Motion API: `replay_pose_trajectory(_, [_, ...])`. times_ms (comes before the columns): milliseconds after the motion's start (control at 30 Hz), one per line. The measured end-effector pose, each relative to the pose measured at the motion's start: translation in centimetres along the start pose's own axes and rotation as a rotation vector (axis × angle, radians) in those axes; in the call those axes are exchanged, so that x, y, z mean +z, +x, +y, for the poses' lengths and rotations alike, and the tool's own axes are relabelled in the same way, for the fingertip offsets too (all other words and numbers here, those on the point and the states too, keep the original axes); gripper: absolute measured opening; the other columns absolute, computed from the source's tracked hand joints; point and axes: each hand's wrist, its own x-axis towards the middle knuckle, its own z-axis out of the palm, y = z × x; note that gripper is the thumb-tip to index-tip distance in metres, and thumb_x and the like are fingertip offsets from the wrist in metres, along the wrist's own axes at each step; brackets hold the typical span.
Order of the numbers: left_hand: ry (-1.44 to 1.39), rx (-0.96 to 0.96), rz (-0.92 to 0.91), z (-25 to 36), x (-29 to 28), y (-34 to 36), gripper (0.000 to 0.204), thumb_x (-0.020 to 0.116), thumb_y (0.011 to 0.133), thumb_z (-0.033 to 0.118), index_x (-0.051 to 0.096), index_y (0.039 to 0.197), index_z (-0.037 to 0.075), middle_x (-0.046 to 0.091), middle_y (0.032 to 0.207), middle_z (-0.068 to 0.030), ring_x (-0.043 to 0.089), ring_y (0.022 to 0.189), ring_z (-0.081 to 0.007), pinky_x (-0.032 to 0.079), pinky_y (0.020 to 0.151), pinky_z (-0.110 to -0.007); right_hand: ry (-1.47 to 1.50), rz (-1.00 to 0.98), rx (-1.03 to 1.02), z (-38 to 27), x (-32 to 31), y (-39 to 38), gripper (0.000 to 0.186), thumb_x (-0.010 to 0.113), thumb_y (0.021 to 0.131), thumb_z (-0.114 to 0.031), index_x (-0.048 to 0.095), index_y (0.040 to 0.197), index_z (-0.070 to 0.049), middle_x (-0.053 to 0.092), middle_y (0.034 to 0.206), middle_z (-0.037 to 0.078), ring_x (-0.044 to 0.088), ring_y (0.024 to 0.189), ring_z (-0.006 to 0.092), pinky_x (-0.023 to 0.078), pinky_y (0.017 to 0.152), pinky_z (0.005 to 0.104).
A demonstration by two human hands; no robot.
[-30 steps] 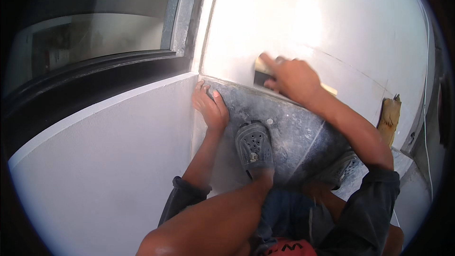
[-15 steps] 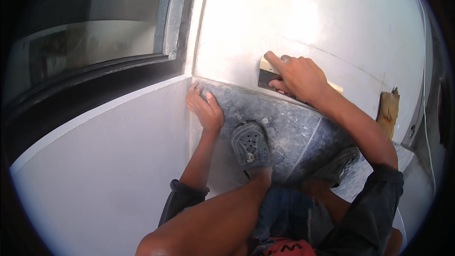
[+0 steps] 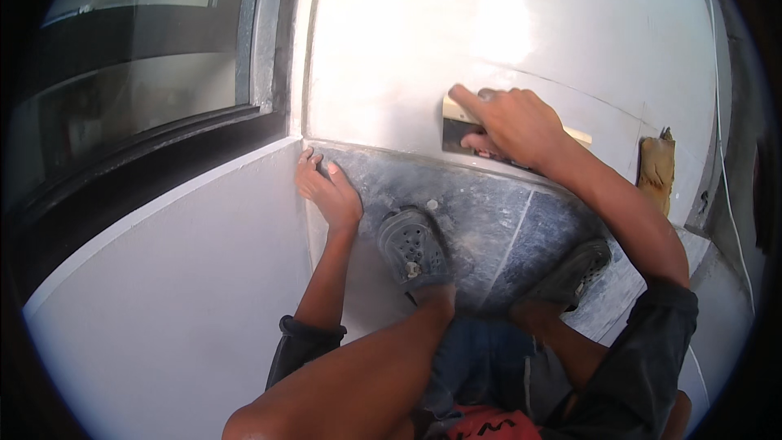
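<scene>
My right hand point(image 3: 521, 126) is closed round a wide putty knife point(image 3: 461, 110) with a cream back edge and a dark metal blade. Its blade is held low against the glossy white wall panel point(image 3: 391, 49), just above where the panel meets the grey stone-look tiles point(image 3: 481, 195). Part of the knife is hidden behind my fingers and wrist. At the inner corner my left hand point(image 3: 327, 189) rests with its fingers stretched out, touching the edge between the tiles and the low white wall point(image 3: 187, 277). It holds nothing.
My feet, in grey clogs point(image 3: 412, 246), stand on the tiles. A dark-framed glass window point(image 3: 163, 73) lies at the left above the low wall. On the right, a worn tan piece point(image 3: 656, 167) leans against the panel, near a thin white cable point(image 3: 720, 114).
The view has shifted a little, so the corner and my left hand appear farther left. Along the panel's bottom edge, the putty knife has slid slightly right, still in my right hand.
</scene>
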Motion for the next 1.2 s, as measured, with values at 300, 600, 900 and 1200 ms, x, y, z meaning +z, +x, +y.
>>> replay_pose_trajectory(300, [0.023, 0.009, 0.004, 0.1, -0.2, -0.1, 0.037, 0.049, 0.107, 0.018, 0.050, 0.136, -0.005, 0.048, 0.154, -0.0240, 0.041, 0.140, -0.0403, 0.022, 0.120, -0.057, 0.039, 0.098, 0.058, 0.2, -0.2, -0.6, 0.058, 0.080, 0.094, -0.039, 0.047, 0.134, -0.013, 0.075, 0.092, 0.018, 0.074, 0.079, 0.0400, 0.059, 0.070, 0.0490])
replay_pose_trajectory(600, [0.019, -0.002, -0.007, 0.1, -0.2, -0.1, 0.042, 0.045, 0.109, 0.023, 0.047, 0.139, -0.007, 0.049, 0.152, -0.0235, 0.043, 0.137, -0.0402, 0.023, 0.119, -0.057, -0.057, 0.035, -0.049, 1.6, -0.1, -2.8, 0.057, 0.079, 0.095, -0.034, 0.047, 0.137, -0.011, 0.075, 0.093, 0.017, 0.075, 0.085, 0.0388, 0.060, 0.074, 0.0479])
replay_pose_trajectory(900, [0.017, 0.011, -0.015, 0.0, -0.1, 0.1, 0.043, 0.043, 0.113, 0.029, 0.048, 0.136, -0.006, 0.048, 0.153, -0.0246, 0.042, 0.139, -0.0406, 0.024, 0.119, -0.058, -0.078, -0.035, -0.055, 2.2, -0.4, -3.5, 0.056, 0.080, 0.094, -0.034, 0.048, 0.134, -0.011, 0.076, 0.095, 0.018, 0.075, 0.083, 0.0399, 0.059, 0.073, 0.0479])
replay_pose_trajectory(1200, [0.020, 0.020, 0.010, 0.0, -0.1, -0.1, 0.041, 0.045, 0.113, 0.028, 0.050, 0.134, -0.006, 0.049, 0.152, -0.0252, 0.041, 0.141, -0.0419, 0.024, 0.119, -0.058, 0.003, -0.006, 0.063, 3.8, -1.3, -4.3, 0.060, 0.081, 0.092, -0.037, 0.047, 0.134, -0.011, 0.075, 0.093, 0.020, 0.075, 0.092, 0.0420, 0.059, 0.079, 0.0498])
